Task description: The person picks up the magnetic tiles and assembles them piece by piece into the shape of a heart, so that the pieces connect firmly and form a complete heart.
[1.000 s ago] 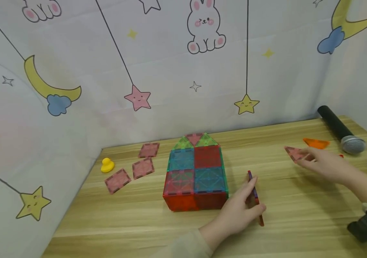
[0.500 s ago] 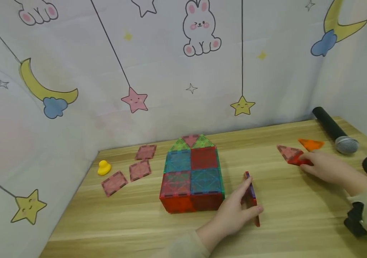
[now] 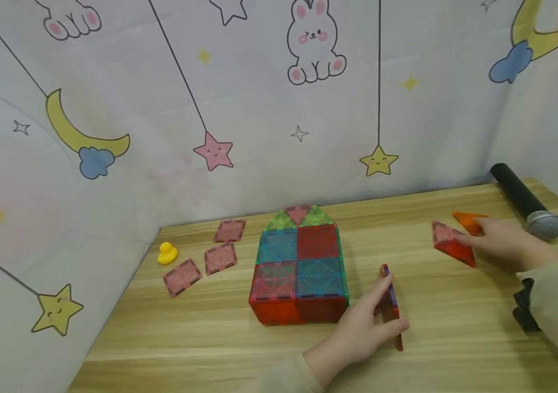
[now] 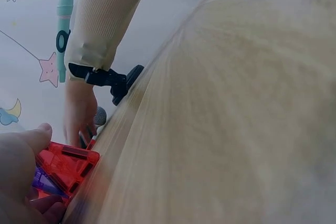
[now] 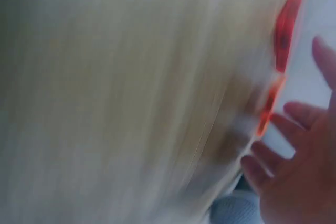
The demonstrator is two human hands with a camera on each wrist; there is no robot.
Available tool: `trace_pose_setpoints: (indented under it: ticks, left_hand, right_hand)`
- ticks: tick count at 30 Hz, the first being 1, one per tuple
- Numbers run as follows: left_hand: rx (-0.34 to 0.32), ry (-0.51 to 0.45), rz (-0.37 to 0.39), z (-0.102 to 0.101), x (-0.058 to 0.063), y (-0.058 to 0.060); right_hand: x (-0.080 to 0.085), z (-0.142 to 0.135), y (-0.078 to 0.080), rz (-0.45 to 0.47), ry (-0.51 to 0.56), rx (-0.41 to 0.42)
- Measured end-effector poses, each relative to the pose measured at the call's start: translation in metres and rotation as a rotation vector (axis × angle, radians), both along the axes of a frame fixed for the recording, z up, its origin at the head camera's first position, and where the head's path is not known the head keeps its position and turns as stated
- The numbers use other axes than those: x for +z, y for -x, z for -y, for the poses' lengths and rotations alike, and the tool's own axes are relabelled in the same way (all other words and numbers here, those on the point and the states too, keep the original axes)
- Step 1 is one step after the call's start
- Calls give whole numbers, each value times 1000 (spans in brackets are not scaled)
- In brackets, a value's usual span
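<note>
My left hand (image 3: 357, 330) grips a thin upright panel of see-through magnetic tiles (image 3: 395, 311), thumb at the near part and fingers at the far part. In the left wrist view the panel shows a red tile (image 4: 68, 163) and a purple tile (image 4: 46, 183). To the right, my right hand (image 3: 507, 240) reaches over an orange magnetic tile (image 3: 464, 219), fingers spread and close to it in the right wrist view. Just left of that hand lies a red triangular tile (image 3: 457, 252) alongside a pinkish triangular tile (image 3: 442, 232).
A box-shaped build of magnetic tiles (image 3: 276, 312), with green and red triangles at its far end, stands mid-table. Several pinkish square tiles (image 3: 221, 257) and a yellow toy duck (image 3: 167, 254) lie left. A microphone (image 3: 519, 191) lies at the back right.
My right hand has left the red triangular tile beside the pinkish one and moved over to the orange tile. The left hand keeps its grip on the panel, nearly still.
</note>
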State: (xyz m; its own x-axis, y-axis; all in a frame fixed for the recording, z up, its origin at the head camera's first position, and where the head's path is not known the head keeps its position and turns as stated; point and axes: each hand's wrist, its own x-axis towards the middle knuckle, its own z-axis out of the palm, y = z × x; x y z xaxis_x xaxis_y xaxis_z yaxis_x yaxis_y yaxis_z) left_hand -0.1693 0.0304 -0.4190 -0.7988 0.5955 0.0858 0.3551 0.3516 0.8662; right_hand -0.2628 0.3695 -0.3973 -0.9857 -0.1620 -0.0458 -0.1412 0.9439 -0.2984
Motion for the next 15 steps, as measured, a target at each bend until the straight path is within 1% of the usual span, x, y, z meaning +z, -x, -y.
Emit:
trace_pose_setpoints:
  ticks: [3,5,7,8,11,14,15]
  left_hand:
    - [1,9,10,-2,0,-2]
    - [1,14,8,-3,0,-3]
    - [2,22,5,-4,1,-4]
    - [4,26,4,-4,1,-4]
    - [15,41,5,-3,1,-4]
    - [20,51,-2,-2,1,-3]
    - [17,49,-4,-1,1,-3]
  right_hand:
    - [-2,10,2,-21,54,82]
    - [-1,17,1,-36,60,121]
    - [3,25,-3,-29,90,134]
    - [4,30,-5,-23,94,128]
    - [7,49,-11,-2,69,60]
    - [3,73,-16,10,2,-34]
    - [2,80,-17,7,-7,-49]
